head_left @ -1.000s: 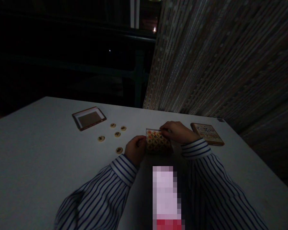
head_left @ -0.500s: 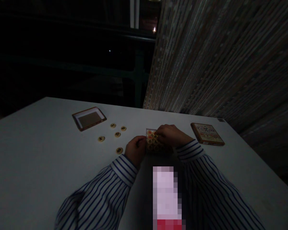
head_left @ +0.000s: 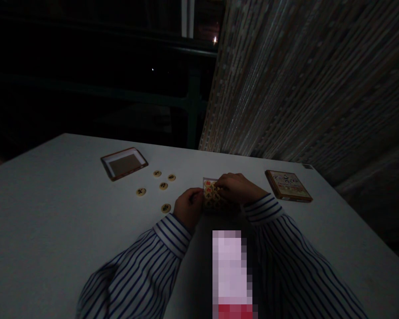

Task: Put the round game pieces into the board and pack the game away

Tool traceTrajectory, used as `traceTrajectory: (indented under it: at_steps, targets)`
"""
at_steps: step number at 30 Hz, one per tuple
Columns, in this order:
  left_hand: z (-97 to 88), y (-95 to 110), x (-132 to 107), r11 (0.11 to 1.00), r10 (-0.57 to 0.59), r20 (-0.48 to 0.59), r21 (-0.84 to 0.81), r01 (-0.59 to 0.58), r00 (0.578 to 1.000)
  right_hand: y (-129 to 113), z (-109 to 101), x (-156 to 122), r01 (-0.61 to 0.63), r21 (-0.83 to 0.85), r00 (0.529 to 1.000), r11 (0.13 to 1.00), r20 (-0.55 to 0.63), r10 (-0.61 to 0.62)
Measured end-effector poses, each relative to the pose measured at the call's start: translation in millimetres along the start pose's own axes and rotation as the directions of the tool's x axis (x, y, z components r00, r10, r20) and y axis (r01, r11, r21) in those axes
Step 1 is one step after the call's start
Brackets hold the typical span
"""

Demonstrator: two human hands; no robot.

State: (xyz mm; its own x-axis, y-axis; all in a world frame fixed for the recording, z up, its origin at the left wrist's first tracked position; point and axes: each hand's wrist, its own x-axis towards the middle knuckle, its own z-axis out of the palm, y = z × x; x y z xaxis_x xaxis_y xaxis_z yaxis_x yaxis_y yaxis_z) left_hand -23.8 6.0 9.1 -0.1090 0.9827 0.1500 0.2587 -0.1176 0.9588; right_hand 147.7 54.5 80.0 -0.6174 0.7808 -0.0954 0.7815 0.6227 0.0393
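Observation:
A small tray of round game pieces with red and black marks lies on the white table in front of me. My left hand curls against the tray's left edge and holds it. My right hand lies over the tray's right part with its fingertips bent down onto the pieces; whether a piece is between them is hidden. Both sleeves are striped white and blue.
Several loose round pieces lie left of the tray. An open box half with a brown inside sits at the back left. A printed box lid lies at the right. A woven wall rises behind the table.
My right hand has slid left across the tray and now covers more of the pieces. My left hand has stayed at the tray's left edge.

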Motion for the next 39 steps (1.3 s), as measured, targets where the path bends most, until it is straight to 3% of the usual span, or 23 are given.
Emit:
traceTrajectory:
  at_steps: [11, 21, 30, 36, 39]
  targets:
    - [0.1, -5, 2, 1.0, 0.019, 0.007, 0.023, -0.019, 1.0, -1, -2, 0, -0.016, 0.017, 1.0, 1.0, 0.021, 0.016]
    - [0.8, -7, 1, 0.998, 0.042, 0.01, 0.04, -0.042, 0.999, 10, -17, -12, -0.054, 0.066, 0.989, 0.996, -0.136, 0.062]
    - [4.3, -13, 0, 0.996, 0.062, 0.036, 0.067, -0.065, 0.997, -1, -32, -26, -0.092, 0.113, 0.969, 0.989, -0.219, 0.115]
    - [-0.2, 1, -6, 0.988, 0.07, 0.076, 0.135, -0.08, 0.995, -6, -17, -49, -0.216, 0.159, 0.949, 0.963, -0.197, 0.246]
    - [-1.5, 3, -8, 0.985, 0.059, 0.108, 0.154, -0.075, 0.992, -8, 3, -66, -0.193, 0.221, 0.952, 0.956, -0.195, 0.237]
